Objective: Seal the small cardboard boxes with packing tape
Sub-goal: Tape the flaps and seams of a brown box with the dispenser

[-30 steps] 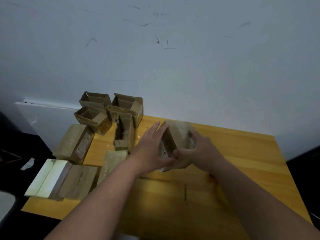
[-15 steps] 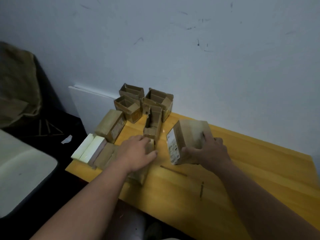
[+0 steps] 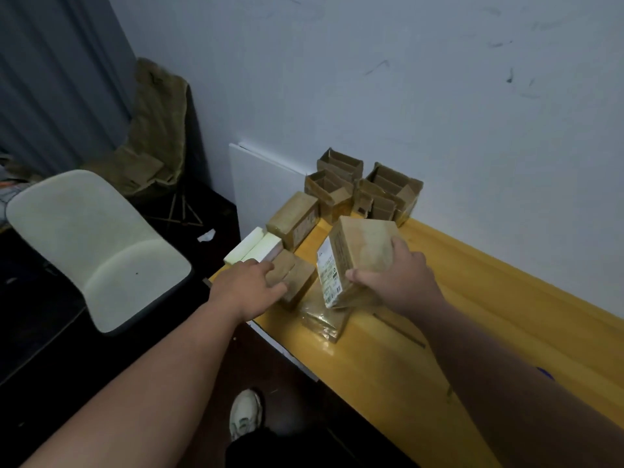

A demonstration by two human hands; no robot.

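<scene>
The yellow table (image 3: pixel 405 359) runs out of view at right and bottom; a pale chair (image 3: pixel 98 244) stands to its left; open cardboard boxes (image 3: pixel 368 190) cluster against the wall, their insides too dark to read; the right hand (image 3: pixel 395 282) grips a labelled closed box (image 3: pixel 358 255), tilted above a glossy wrapped box (image 3: pixel 326 320); the left hand (image 3: pixel 246 288) lies on a flat brown box (image 3: pixel 295 275), its fingertips hidden.
</scene>
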